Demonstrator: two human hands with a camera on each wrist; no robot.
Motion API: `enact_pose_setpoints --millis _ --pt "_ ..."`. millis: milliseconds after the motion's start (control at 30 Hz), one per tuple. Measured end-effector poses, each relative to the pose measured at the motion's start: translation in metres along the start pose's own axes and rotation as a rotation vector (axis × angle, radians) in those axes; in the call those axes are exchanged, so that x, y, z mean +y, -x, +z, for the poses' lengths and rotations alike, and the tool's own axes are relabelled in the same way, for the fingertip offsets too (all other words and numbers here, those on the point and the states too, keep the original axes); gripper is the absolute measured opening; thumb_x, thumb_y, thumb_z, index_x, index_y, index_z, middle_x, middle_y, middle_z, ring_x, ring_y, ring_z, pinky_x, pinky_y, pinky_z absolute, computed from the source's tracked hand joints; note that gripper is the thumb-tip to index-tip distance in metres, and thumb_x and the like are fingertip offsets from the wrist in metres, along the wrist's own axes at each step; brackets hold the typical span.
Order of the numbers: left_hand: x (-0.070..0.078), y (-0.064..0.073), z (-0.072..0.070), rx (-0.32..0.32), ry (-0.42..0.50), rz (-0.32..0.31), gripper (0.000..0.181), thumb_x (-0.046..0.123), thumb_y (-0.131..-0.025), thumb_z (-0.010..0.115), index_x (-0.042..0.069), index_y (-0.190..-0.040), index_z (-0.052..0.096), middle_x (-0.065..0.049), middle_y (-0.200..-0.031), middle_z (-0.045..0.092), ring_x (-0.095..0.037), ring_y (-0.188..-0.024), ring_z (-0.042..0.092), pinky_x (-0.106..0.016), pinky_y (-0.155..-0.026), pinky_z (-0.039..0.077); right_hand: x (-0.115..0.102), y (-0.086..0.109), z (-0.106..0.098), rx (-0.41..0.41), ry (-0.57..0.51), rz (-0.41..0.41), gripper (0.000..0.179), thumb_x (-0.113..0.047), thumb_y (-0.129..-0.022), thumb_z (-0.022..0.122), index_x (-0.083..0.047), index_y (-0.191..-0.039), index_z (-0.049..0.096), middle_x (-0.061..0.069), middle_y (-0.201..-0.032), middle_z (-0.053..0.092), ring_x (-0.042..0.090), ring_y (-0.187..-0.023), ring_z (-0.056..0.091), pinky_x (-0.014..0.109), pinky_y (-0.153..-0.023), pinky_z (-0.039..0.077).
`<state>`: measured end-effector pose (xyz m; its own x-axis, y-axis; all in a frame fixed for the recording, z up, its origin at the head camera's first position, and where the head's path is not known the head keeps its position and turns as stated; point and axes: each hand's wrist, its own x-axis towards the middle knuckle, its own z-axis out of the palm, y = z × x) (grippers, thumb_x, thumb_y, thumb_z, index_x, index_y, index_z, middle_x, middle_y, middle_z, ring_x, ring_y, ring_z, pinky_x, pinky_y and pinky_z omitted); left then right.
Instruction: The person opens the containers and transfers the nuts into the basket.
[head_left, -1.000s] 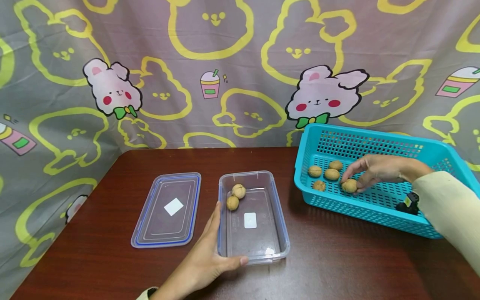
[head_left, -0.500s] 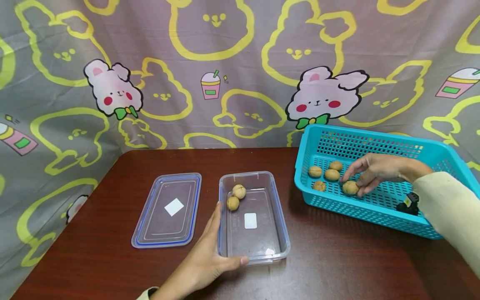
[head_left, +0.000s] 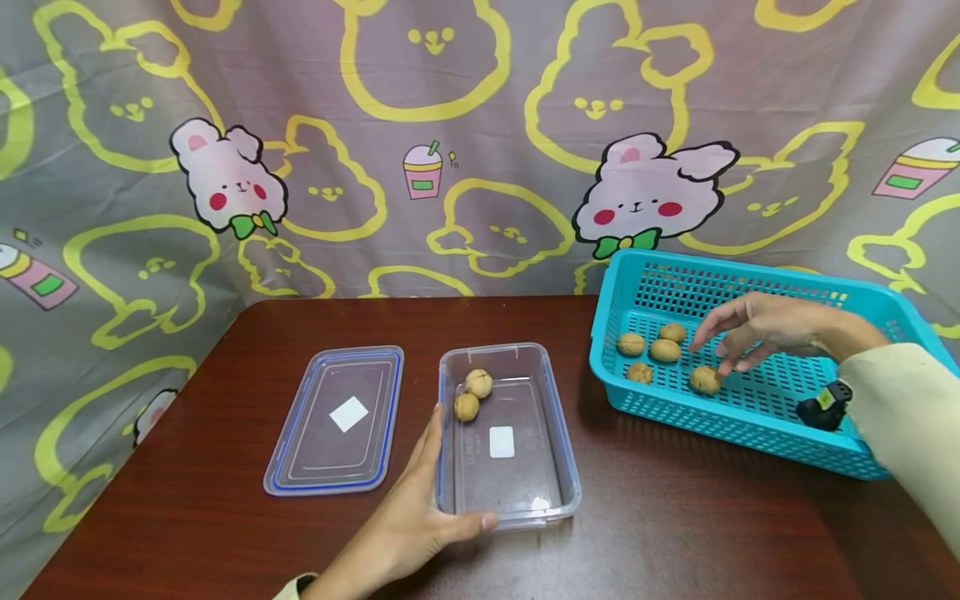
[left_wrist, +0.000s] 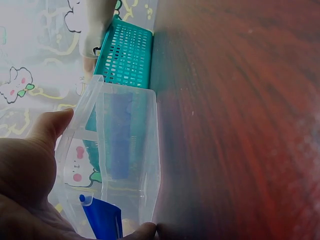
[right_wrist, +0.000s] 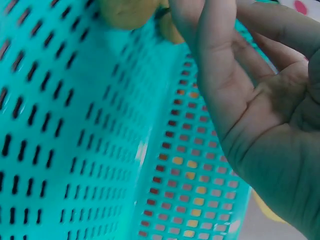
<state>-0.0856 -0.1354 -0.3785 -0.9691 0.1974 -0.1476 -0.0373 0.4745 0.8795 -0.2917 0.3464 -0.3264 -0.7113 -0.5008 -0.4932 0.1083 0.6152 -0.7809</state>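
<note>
My left hand [head_left: 420, 512] rests against the near left corner of a clear plastic container [head_left: 566, 442], fingers straight along its left wall and thumb at the near wall. Two walnuts [head_left: 478, 383] sit inside the container, towards its far left. Over the turquoise basket [head_left: 750, 446], my right hand [head_left: 772, 329] is held with loosely bent fingers and nothing between them. Just below its fingertips a walnut [head_left: 705, 381] lies on the basket floor. Several other walnuts [head_left: 665, 350] are grouped at the basket's left end. The right wrist view shows the hand [right_wrist: 270, 100] above the perforated basket wall.
A clear lid [head_left: 315, 450] with a blue seal lies flat on the dark wooden table [head_left: 660, 533], left of the container. Behind the table hangs a patterned curtain [head_left: 495, 100]. A small black device [head_left: 823, 407] sits at the right wrist.
My right hand has let go of the walnut and risen slightly up and to the right, leaving it on the basket floor. The left hand and container stay in place.
</note>
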Motion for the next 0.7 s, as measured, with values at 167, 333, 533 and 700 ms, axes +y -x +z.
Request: enact_pose_setpoints --millis 167,333,533,700 --pt "0.001 0.0 0.0 0.001 -0.006 0.002 0.141 0.033 -0.072 0.097 0.021 -0.17 -0.004 -0.013 -0.178 0.004 -0.04 -0.161 0.014 -0.066 -0.127 0.017 -0.016 0.005 0.004 0.074 0.048 -0.015 0.033 -0.012 -0.1 0.067 0.004 -0.129 0.064 0.008 -0.12 0.07 0.03 -0.098 0.074 0.045 -0.086 0.064" --pt "0.0 0.0 0.0 0.005 -0.005 0.006 0.141 0.032 -0.072 0.097 0.02 -0.17 -0.004 -0.014 -0.177 0.004 -0.04 -0.161 0.014 -0.066 -0.126 0.017 -0.045 0.011 0.016 0.16 0.087 -0.036 0.035 -0.014 -0.1 0.069 0.005 -0.129 0.062 0.01 -0.125 0.07 0.027 -0.099 0.073 0.044 -0.087 0.063" --pt "-0.001 0.0 0.0 0.005 -0.009 0.006 0.141 0.033 -0.072 0.097 0.02 -0.17 -0.003 -0.013 -0.178 0.005 -0.039 -0.161 0.015 -0.066 -0.126 0.019 -0.085 0.02 0.037 0.219 0.173 -0.123 0.035 -0.015 -0.1 0.069 0.003 -0.13 0.063 0.015 -0.126 0.067 0.023 -0.099 0.073 0.04 -0.084 0.065" --pt "-0.002 -0.001 0.001 0.002 -0.01 0.007 0.141 0.033 -0.072 0.097 0.021 -0.17 -0.004 -0.014 -0.178 0.004 -0.04 -0.161 0.014 -0.066 -0.127 0.018 -0.107 0.026 0.058 0.251 0.213 -0.167 0.036 -0.016 -0.1 0.07 0.0 -0.132 0.062 0.015 -0.131 0.066 0.022 -0.1 0.072 0.036 -0.083 0.064"
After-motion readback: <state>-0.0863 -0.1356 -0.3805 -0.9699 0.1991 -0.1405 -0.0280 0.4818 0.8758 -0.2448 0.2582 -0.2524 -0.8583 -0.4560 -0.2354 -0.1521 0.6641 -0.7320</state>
